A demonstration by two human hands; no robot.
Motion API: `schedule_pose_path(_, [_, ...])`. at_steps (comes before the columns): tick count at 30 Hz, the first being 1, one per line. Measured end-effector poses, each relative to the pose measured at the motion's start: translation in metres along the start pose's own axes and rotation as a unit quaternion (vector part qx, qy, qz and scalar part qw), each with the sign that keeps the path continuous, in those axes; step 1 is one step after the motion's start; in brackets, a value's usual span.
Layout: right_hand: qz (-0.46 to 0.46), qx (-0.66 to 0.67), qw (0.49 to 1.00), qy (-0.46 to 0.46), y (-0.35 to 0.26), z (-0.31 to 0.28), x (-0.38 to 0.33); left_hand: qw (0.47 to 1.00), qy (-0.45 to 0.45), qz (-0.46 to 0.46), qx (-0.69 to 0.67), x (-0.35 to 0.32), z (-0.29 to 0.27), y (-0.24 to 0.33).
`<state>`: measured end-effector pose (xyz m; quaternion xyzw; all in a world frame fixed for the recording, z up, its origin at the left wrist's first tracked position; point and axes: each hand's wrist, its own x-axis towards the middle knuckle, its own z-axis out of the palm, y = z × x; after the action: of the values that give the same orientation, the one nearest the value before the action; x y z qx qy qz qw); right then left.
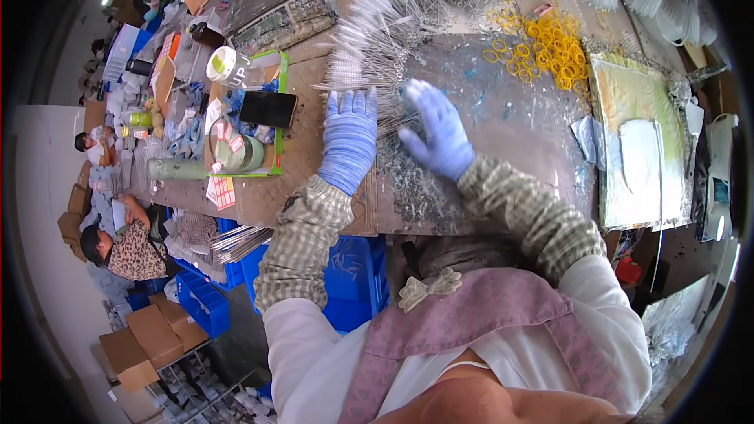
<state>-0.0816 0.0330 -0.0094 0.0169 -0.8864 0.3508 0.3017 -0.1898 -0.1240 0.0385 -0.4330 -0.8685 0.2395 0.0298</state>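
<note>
Both my hands wear blue gloves and checked sleeve covers. My left hand lies flat, fingers together, on the worktable, its fingertips at a curved fan of thin metal rods. My right hand is spread open, palm down, just to the right, over a small bunch of the same rods lying between the two hands. Neither hand grips anything that I can see.
A heap of yellow rubber bands lies at the back right. A green tray with a black phone, tape roll and labels sits left. Blue crates stand under the table. Other people work at the left.
</note>
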Motion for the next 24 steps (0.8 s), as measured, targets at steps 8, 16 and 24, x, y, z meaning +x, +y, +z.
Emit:
schedule_pose_path(8, [0.080,-0.007,0.956,-0.281,0.031,0.029,0.121,0.991,0.130,0.011,0.002,-0.001,0.015,0.013])
schedule_pose_path(16, [0.142,-0.027,0.926,-0.348,0.015,0.027,0.133,0.995,-0.002,-0.051,-0.085,-0.030,0.014,0.022])
schedule_pose_path(24, [0.138,-0.066,0.928,-0.340,0.020,0.034,0.135,0.980,0.184,0.072,-0.039,-0.024,0.013,0.004])
